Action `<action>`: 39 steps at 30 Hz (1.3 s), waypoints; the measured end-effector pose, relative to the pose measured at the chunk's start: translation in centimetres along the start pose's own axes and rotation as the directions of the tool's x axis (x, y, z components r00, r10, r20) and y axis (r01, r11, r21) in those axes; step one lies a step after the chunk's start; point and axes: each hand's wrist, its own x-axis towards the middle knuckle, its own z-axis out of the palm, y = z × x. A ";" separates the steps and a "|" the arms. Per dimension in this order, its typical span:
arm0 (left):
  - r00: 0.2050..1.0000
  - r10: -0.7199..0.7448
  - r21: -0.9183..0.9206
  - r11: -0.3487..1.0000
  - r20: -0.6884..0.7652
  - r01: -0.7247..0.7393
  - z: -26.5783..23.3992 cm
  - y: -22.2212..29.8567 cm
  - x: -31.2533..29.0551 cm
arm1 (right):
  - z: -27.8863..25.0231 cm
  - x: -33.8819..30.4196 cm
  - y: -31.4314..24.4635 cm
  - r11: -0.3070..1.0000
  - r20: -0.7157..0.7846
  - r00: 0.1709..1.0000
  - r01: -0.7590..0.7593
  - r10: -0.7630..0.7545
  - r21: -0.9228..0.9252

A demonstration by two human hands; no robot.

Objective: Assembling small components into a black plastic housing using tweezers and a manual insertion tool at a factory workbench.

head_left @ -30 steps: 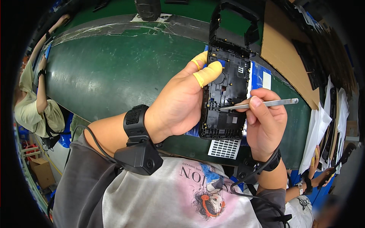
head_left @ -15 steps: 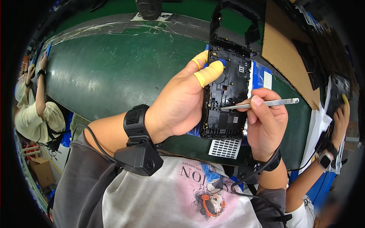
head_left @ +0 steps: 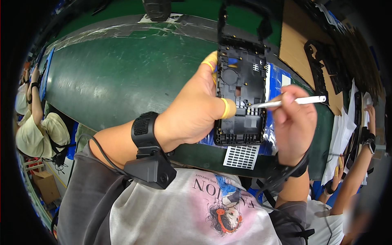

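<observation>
My left hand (head_left: 190, 106) grips a black plastic housing (head_left: 230, 90) by its left edge. The thumb, in a yellow finger cot, bends over the lower part of the inner face, and another yellow-covered finger shows at the upper left edge. A frame-like upper section of the housing stretches away at the far end, blurred. In my right hand (head_left: 294, 122) are metal tweezers (head_left: 300, 101), pinched between thumb and fingers. Their tips meet the housing's inner face right of the thumb; whether they hold anything is too small to tell. A white sheet of small black stickers (head_left: 241, 157) lies below the housing.
Under and beside the housing lies blue plastic packaging (head_left: 279, 79) on the green table (head_left: 114, 81). Cardboard (head_left: 298, 45) with a black frame part (head_left: 320, 69) on it stands at the right. Co-workers' arms (head_left: 353, 179) show at the far right and far left.
My left thumb has moved down the housing, which has shifted slightly left. The tweezer tips have moved up and right, with my right hand. At the right, a co-worker's arms have moved.
</observation>
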 end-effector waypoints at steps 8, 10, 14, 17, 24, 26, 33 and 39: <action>0.999 0.010 -0.103 0.995 -0.051 -0.015 -1.4 1.6 1.6 | -4.9 6.7 1.9 0.997 -0.154 0.988 -0.022 0.010 -0.074; 0.996 -0.017 -0.129 0.992 -0.084 0.006 -1.6 1.7 1.7 | -4.4 6.6 2.4 0.996 -0.150 0.989 -0.020 0.006 -0.091; 0.991 -0.066 -0.234 0.972 -0.116 0.037 -1.9 1.8 1.8 | -4.4 6.5 2.6 0.993 -0.185 0.983 -0.012 -0.009 -0.113; 0.984 -0.137 -0.298 0.950 -0.116 0.097 -1.9 1.7 2.0 | -4.4 6.6 2.7 0.992 -0.193 0.981 -0.017 -0.008 -0.125; 0.969 -0.165 -0.290 0.951 -0.186 0.107 -2.1 0.9 2.1 | -4.2 6.6 2.8 0.988 -0.177 0.984 0.001 -0.029 -0.157; 0.971 -0.161 -0.274 0.956 -0.175 0.110 -2.0 0.7 2.1 | -4.2 6.5 2.6 0.986 -0.194 0.981 -0.005 -0.028 -0.167; 0.991 -0.061 -0.250 0.968 -0.120 0.029 -1.0 0.0 1.9 | -1.0 2.6 0.3 0.998 -0.075 0.997 0.031 -0.035 -0.049; 0.997 -0.076 -0.199 0.977 0.018 0.078 -0.3 -0.3 1.3 | 1.6 -0.1 0.1 0.999 -0.049 0.999 -0.009 0.007 -0.053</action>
